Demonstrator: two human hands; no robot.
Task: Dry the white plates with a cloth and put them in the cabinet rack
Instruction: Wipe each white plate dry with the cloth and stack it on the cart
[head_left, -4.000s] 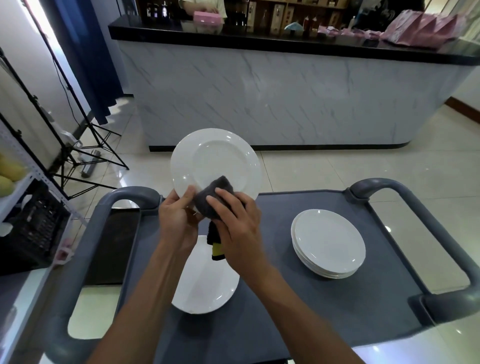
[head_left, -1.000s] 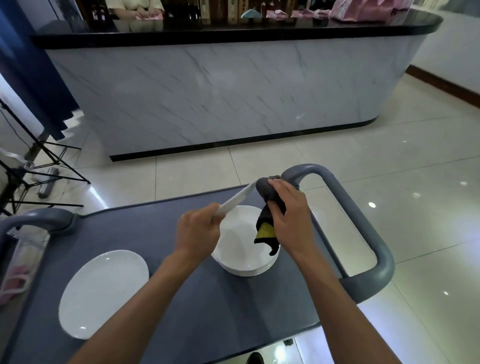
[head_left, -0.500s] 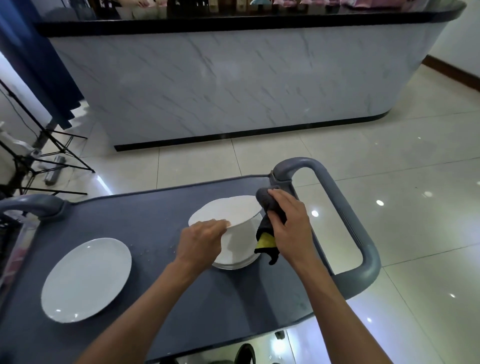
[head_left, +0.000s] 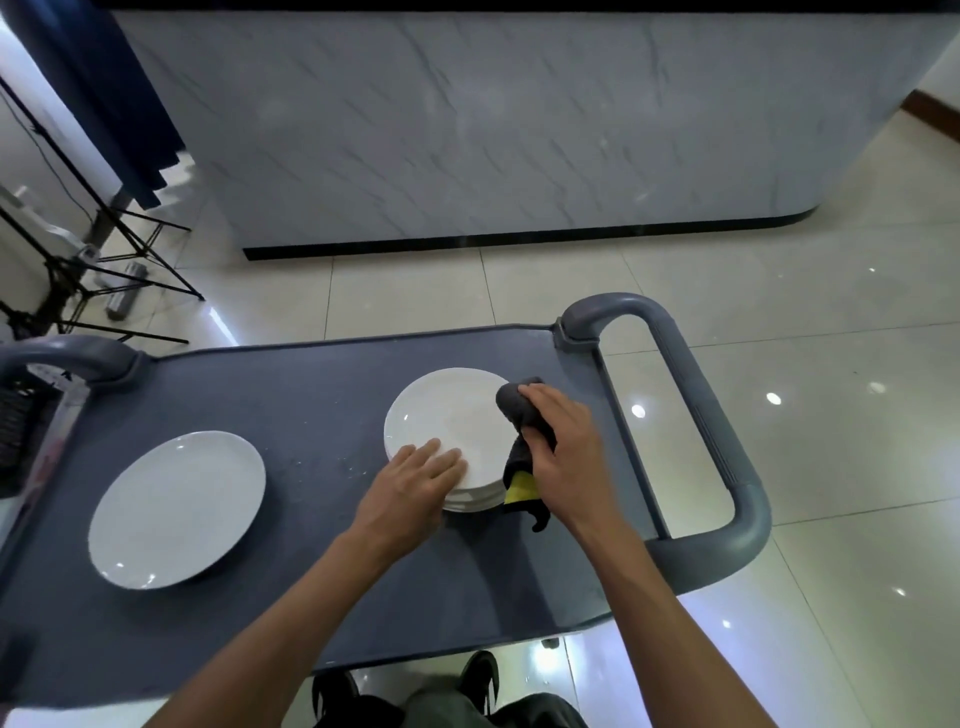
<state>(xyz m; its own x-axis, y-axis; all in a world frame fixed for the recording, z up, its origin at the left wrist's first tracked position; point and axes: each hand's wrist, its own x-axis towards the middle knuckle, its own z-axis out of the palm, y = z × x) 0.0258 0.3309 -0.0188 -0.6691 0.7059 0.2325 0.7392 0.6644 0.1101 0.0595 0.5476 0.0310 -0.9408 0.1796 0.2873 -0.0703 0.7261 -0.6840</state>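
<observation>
A stack of white plates is sitting on the right half of the grey cart surface, near the cart's right handle, with the top plate lying flat. The left hand is resting palm down on the near edge of that top plate, its fingers spread flat and closing on nothing. The right hand is pressing against the right rim of the stack, its fingers curled around a dark grey cloth that is bunching up between the hand and the plate edge. A loose end of the cloth is hanging down beside the stack, showing a yellow patch, and is touching the cart surface. Well apart to the left, a single white plate is lying flat on the same surface, and a few small specks are showing on the grey top between the two. Beyond the cart, a glossy tiled floor is running up to a pale marble-patterned counter front with a black base strip. Black tripod legs are standing on the floor at the far left, next to a dark blue curtain.
</observation>
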